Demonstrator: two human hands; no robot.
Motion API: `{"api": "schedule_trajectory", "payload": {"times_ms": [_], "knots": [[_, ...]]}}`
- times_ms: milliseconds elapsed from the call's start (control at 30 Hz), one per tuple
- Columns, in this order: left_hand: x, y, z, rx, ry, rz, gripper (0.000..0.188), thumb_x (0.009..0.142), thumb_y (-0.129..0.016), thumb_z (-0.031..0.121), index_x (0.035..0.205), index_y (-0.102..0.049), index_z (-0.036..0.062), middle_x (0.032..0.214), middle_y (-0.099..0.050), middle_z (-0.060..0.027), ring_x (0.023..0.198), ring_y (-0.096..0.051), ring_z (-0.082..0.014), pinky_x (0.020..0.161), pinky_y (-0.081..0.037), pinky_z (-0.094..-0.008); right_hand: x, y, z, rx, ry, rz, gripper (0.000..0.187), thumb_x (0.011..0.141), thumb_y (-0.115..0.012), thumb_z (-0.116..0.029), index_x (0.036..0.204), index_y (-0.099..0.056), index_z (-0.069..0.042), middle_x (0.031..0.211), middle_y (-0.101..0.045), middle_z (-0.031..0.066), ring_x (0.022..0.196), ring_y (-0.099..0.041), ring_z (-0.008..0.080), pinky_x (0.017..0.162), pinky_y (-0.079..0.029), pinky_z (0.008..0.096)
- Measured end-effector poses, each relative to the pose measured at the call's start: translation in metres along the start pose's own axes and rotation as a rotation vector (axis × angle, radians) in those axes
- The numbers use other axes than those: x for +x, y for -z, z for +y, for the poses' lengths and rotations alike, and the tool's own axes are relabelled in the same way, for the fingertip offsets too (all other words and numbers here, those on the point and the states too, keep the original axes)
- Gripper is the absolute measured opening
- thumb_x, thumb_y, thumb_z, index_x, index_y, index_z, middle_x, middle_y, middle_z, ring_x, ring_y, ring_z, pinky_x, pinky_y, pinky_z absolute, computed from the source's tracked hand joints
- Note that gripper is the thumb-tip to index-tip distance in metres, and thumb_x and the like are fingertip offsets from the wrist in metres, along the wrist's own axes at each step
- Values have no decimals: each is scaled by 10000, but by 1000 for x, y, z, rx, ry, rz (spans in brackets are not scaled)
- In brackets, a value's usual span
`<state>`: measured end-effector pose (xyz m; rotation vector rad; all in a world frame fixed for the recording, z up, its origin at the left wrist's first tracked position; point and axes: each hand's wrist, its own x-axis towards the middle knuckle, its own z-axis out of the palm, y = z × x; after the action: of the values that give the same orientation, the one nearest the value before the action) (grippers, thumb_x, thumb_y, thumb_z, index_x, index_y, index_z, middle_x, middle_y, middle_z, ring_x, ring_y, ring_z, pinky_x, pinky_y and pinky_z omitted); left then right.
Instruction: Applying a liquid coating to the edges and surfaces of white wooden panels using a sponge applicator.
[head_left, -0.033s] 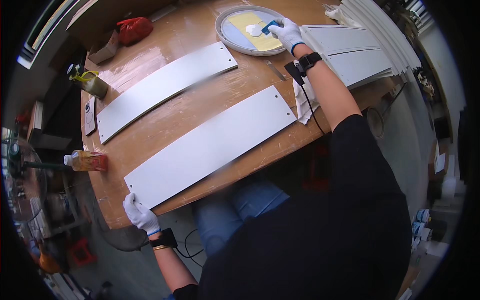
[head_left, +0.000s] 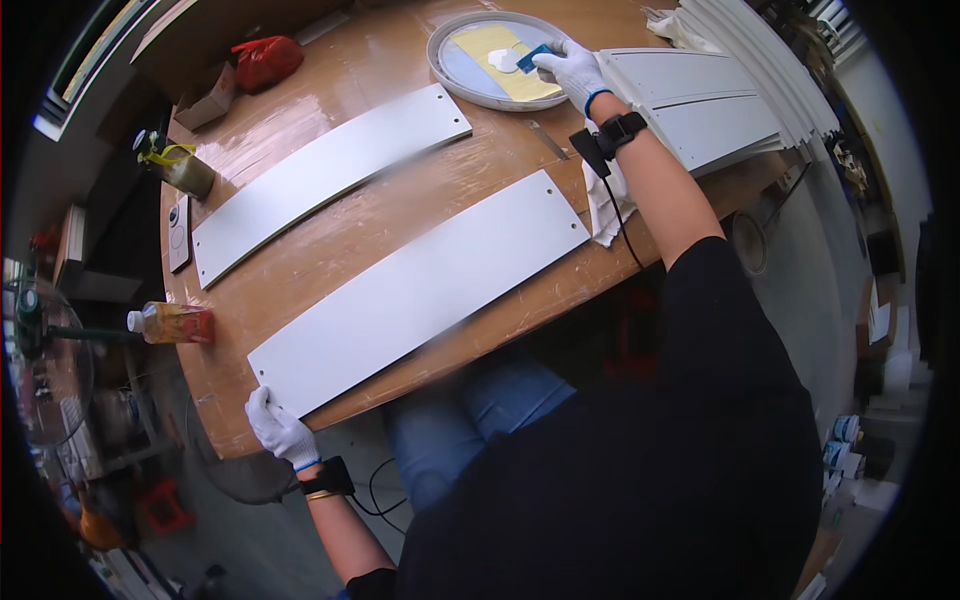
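A long white panel [head_left: 420, 290] with small holes at its ends lies slanted along the table's near edge. My left hand [head_left: 279, 428], in a white knit glove, is closed on the panel's near left corner. My right hand [head_left: 575, 77], gloved alike, pinches a small flat blue scraper [head_left: 533, 60]. That scraper is over a round, pale-rimmed tray [head_left: 437, 75] at the far side, beside a blob of white paste [head_left: 503, 62] on a yellow sheet [head_left: 478, 42]. Farther back lies a second white panel [head_left: 330, 180], roughly parallel to the first.
Stacked white boards [head_left: 715, 110] stand at the right. A crumpled cloth [head_left: 605, 205] and a thin metal strip [head_left: 548, 140] lie near my right forearm. A drink bottle [head_left: 175, 323], a phone [head_left: 180, 235], a greenish jar [head_left: 185, 172] and a red bag [head_left: 267, 62] line the left side.
The whole view has shifted very slightly. Both hands keep their holds, with the scraper still beside the paste.
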<state>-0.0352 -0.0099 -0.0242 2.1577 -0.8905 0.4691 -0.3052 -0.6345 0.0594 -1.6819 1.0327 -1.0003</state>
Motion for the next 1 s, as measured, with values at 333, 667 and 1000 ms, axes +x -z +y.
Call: {"api": "schedule_trajectory", "payload": {"times_ms": [333, 667, 1000], "knots": [[-6, 4, -11, -4, 46, 14, 212, 874, -498, -58, 1043, -624, -35, 980, -623, -165, 935, -607, -315, 907, -478, -390, -160, 37, -7, 255, -305, -204, 323, 927, -634, -125, 1229, -581, -25, 1057, -666, 64, 927, -653, 127, 782, -536, 249], [-24, 24, -5, -471, 397, 76, 207, 991, -497, 11, 1165, -607, -7, 1042, -668, -74, 975, -632, -151, 916, -510, -282, -251, -79, -70, 457, -303, -601, 447, 894, -677, -101, 1284, -509, 40, 1103, -639, 105, 949, -652, 168, 818, -553, 285], [-73, 55, 15, -654, 711, 64, 291, 994, -498, 48, 1279, -547, 12, 982, -647, -79, 786, -576, -87, 717, -504, -220, -291, -279, -148, 185, 88, -1089, 456, 859, -676, -144, 1257, -558, 45, 1062, -671, 159, 905, -659, 173, 794, -554, 289]]}}
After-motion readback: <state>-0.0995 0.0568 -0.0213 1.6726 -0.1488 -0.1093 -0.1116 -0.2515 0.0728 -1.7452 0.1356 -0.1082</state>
